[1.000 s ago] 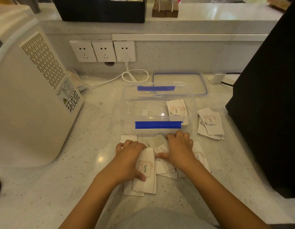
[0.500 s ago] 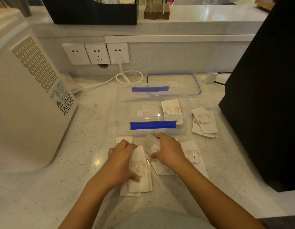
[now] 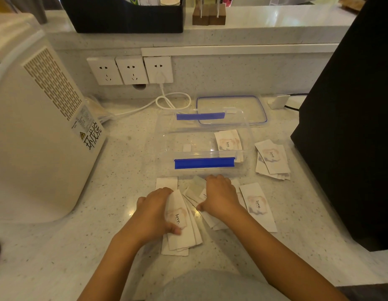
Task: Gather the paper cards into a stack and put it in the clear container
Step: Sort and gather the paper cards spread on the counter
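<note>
White paper cards printed "love." lie scattered on the counter in front of a clear container (image 3: 167,148) with blue clasps. My left hand (image 3: 153,210) grips a small stack of cards (image 3: 182,233), thumb on the top card. My right hand (image 3: 221,197) presses flat on a loose spread of cards (image 3: 194,190) just right of that stack. One card (image 3: 257,205) lies right of my right hand. A further pile of cards (image 3: 272,158) sits beside the container's right wall. A few cards (image 3: 228,142) rest inside the container.
The container's clear lid (image 3: 232,109) with blue rim lies behind it. A large white appliance (image 3: 36,127) stands at the left, a black box (image 3: 351,127) at the right. Wall sockets (image 3: 130,69) and a white cable (image 3: 167,101) are at the back.
My right hand has slid slightly left over the loose cards toward the stack under my left hand. The left hand keeps its hold.
</note>
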